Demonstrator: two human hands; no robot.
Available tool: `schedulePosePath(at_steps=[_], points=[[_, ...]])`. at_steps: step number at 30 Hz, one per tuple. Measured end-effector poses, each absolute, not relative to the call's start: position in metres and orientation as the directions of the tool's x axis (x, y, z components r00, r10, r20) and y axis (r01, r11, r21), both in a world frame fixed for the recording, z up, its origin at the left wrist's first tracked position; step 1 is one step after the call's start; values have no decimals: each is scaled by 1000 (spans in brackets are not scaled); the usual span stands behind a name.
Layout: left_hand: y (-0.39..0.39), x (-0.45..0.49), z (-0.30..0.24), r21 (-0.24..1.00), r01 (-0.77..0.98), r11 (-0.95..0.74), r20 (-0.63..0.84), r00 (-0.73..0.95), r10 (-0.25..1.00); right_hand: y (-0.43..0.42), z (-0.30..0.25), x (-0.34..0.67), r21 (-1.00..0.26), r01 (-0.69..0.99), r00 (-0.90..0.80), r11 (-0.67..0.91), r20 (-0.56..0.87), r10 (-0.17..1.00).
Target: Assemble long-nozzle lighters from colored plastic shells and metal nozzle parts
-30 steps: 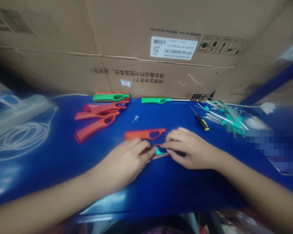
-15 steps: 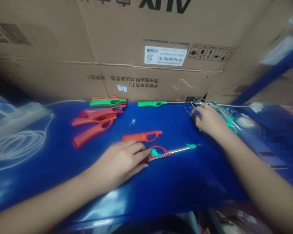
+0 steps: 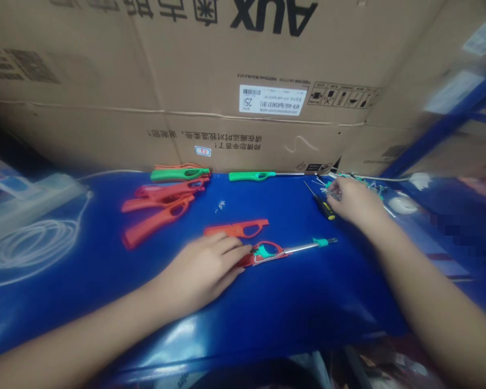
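My left hand [image 3: 210,267] is closed around the handle of an opened red gas lighter [image 3: 267,253], pressing it to the blue tabletop. A teal trigger, a white wire and a metal tube with a teal piece near its tip show in the lighter. Just behind it lies a loose red shell half [image 3: 243,228]. My right hand [image 3: 352,202] is at the pile of small teal, white and metal parts [image 3: 368,182], fingers pinched; what they grip is partly hidden and greyish. Left of that hand a black-and-yellow screwdriver [image 3: 324,207] lies on the table.
Red lighter shells [image 3: 157,219] and a green one [image 3: 180,174] are stacked at left. A green lighter [image 3: 251,176] lies against the big cardboard box [image 3: 210,129]. Tiny white pieces [image 3: 220,206] lie mid-table. Coiled white cable [image 3: 36,243] and a power strip [image 3: 56,192] sit far left.
My right hand has moved slightly right, off the screwdriver and onto the parts pile; the screwdriver now lies in plain view. My left hand keeps its hold on the lighter.
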State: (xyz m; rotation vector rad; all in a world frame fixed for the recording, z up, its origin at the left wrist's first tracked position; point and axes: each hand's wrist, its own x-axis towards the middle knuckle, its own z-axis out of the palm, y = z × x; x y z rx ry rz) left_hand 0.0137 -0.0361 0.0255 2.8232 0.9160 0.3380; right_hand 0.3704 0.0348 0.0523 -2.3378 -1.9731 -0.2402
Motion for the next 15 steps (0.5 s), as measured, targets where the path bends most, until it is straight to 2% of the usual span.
schedulePosePath(at_steps=[1,3,5,7,9,10,13,15], points=[[-35,15,24,242,559,-793,170,781,602,30,54,362,-54,996,81,-71,231,969],[-33,17,21,292,549,-783,188,770,610,17,54,338,-331,928,-60,170,320,946],[-32,19,18,345,538,-769,238,743,626,0,48,309,-632,709,-152,313,296,943],[-32,21,16,416,519,-747,300,697,652,-18,40,282,-809,475,-221,347,272,937],[-34,23,15,506,478,-718,342,652,676,-33,32,262,-859,330,-256,393,319,913],[-36,25,16,556,446,-701,352,639,685,-39,30,256,-854,302,-331,423,323,887],[-41,29,19,722,328,-609,316,627,712,-47,26,250,-778,233,-490,583,424,762],[-44,32,22,809,249,-533,286,626,726,-46,27,252,-722,220,-527,656,478,702]])
